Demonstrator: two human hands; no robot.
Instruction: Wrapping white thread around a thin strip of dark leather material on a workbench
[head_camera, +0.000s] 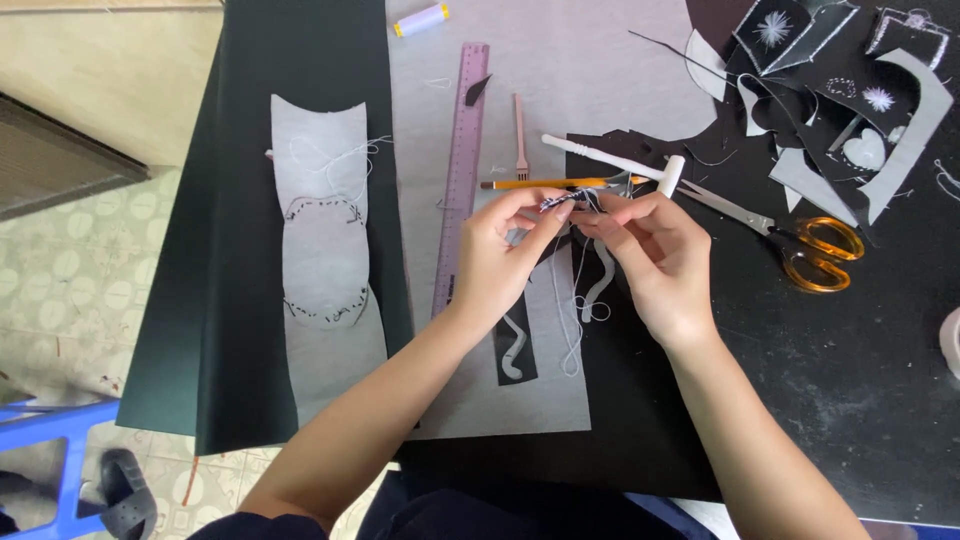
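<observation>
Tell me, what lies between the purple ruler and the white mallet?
In the head view, a small fork-like pricking tool lies between the purple ruler and the white mallet, apart from both.

Between my left hand (500, 255) and my right hand (655, 250) I pinch a small piece of soft stitched cloth (556, 202) with thin white thread (572, 310) trailing off it, over a matt black table (850, 380). The grey felt sheet (560, 60) looks fuzzy and dull, while the purple ruler (460, 170) is translucent smooth plastic. The scissors (790, 235) have bright metal blades and glossy orange plastic handles, the pencil (545, 184) is painted wood, and the white mallet (625, 165) looks matt plastic.
</observation>
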